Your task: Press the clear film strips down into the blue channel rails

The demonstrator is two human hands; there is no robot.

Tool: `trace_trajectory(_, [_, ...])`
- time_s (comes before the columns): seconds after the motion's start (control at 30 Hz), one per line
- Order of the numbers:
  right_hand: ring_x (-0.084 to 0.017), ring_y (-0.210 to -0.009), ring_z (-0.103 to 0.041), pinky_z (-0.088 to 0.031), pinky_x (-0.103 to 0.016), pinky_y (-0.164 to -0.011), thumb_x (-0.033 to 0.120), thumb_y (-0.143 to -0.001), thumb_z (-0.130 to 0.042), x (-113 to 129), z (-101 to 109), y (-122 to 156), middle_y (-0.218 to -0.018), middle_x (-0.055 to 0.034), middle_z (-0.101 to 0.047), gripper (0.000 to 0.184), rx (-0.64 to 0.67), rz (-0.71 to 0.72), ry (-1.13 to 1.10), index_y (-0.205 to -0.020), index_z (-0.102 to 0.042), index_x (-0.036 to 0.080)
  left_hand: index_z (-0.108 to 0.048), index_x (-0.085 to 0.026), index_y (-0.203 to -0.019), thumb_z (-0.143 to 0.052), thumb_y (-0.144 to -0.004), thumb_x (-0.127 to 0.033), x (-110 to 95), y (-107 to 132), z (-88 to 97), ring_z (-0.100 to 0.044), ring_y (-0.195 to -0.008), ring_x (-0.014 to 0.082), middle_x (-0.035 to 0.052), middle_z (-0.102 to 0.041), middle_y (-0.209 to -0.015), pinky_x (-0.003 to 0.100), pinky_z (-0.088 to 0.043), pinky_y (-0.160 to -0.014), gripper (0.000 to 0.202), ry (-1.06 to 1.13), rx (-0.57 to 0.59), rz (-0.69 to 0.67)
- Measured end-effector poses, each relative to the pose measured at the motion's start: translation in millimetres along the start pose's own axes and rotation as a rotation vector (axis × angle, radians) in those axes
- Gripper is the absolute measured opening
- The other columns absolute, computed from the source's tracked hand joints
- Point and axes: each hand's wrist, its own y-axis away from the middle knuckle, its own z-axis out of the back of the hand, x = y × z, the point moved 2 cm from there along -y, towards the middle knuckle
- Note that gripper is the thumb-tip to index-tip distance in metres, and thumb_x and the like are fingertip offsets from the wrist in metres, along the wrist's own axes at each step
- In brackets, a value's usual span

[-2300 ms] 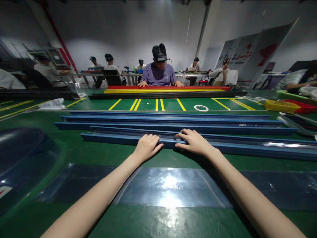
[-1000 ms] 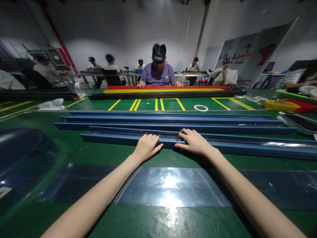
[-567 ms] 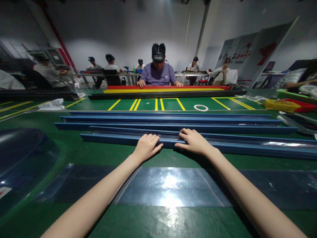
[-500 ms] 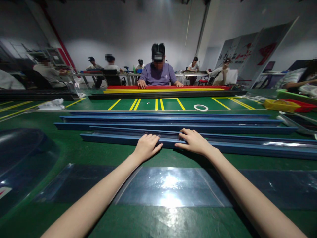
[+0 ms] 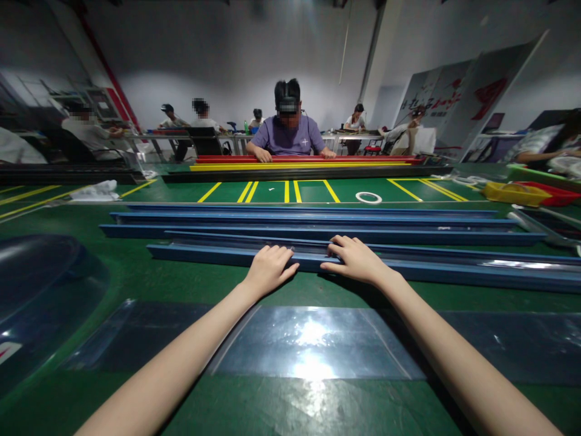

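A long blue channel strip (image 5: 204, 254) lies across the green table in front of me, its trough facing up. My left hand (image 5: 271, 267) grips its near wall, fingers bent over the top edge and thumb along the front. A short way to the right, my right hand (image 5: 351, 260) holds the same wall with curled fingers reaching into the trough and the thumb in front. The fingertips of both hands are partly hidden. Just behind lie more blue channel strips (image 5: 272, 230), close together. Under my forearms a clear plastic sheet (image 5: 313, 345) lies flat and shiny.
A rounded transparent cover (image 5: 40, 290) sits at the left. Farther back are a white ring (image 5: 368, 198), yellow tape lines, and black, yellow and red strips (image 5: 299, 166), where a co-worker (image 5: 288, 136) sits opposite. Yellow (image 5: 515, 192) and red trays stand at the right.
The co-worker opposite has shifted slightly, with one arm and the head moved a little. My hands and the blue channel strip have stayed in place.
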Motion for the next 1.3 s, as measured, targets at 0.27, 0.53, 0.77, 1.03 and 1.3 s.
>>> trace_trajectory(0.27, [-0.022,-0.089,-0.052,-0.036,-0.033,-0.072,0.058,-0.08,-0.034,-0.1,0.2,0.0,-0.096,-0.0095,-0.055,0.047,0.003,0.0,-0.002,-0.088,-0.058,0.018,-0.055,-0.015,-0.087,-0.038,-0.086,-0.039,0.7,0.2,-0.8,-0.053,-0.073,0.0179,0.0036,-0.061,-0.076,0.03,-0.034,-0.063,0.029,0.002,0.0,0.002])
trace_trajectory(0.53, [-0.022,-0.088,-0.052,-0.036,-0.033,-0.072,0.058,-0.08,-0.034,-0.4,-0.5,0.1,-0.095,-0.0091,-0.055,0.047,-0.008,0.006,-0.002,-0.087,-0.058,0.018,-0.055,-0.015,-0.087,-0.038,-0.086,-0.039,0.6,-0.3,-0.6,-0.053,-0.073,0.0181,0.0043,-0.061,-0.077,0.03,-0.034,-0.063,0.03,0.004,0.0,0.001])
trace_trajectory(0.77, [-0.022,-0.089,-0.052,-0.036,-0.033,-0.073,0.059,-0.08,-0.034,-0.6,-0.3,-0.1,-0.096,-0.0094,-0.055,0.047,0.003,-0.001,-0.018,-0.087,-0.058,0.019,-0.055,-0.016,-0.086,-0.038,-0.086,-0.038,0.3,-0.2,0.5,-0.053,-0.073,0.0177,0.0043,-0.061,-0.076,0.029,-0.034,-0.063,0.029,0.011,0.0,0.001])
trace_trajectory(1.03, [-0.023,-0.089,-0.052,-0.037,-0.034,-0.073,0.059,-0.08,-0.034,-0.1,0.7,0.2,-0.097,-0.0096,-0.055,0.048,0.004,0.0,-0.014,-0.088,-0.058,0.018,-0.055,-0.016,-0.086,-0.037,-0.086,-0.038,0.0,-0.1,0.9,-0.053,-0.073,0.018,0.0042,-0.061,-0.076,0.03,-0.034,-0.063,0.029,0.01,0.005,0.004])
trace_trajectory(1.3, [-0.023,-0.09,-0.051,-0.036,-0.034,-0.074,0.058,-0.08,-0.035,0.2,1.3,-0.1,-0.098,-0.0102,-0.055,0.047,0.01,-0.005,-0.027,-0.089,-0.058,0.018,-0.055,-0.015,-0.086,-0.037,-0.086,-0.038,0.0,-0.5,1.0,-0.053,-0.073,0.0182,0.0047,-0.061,-0.076,0.03,-0.035,-0.064,0.029,0.014,0.015,0.007])
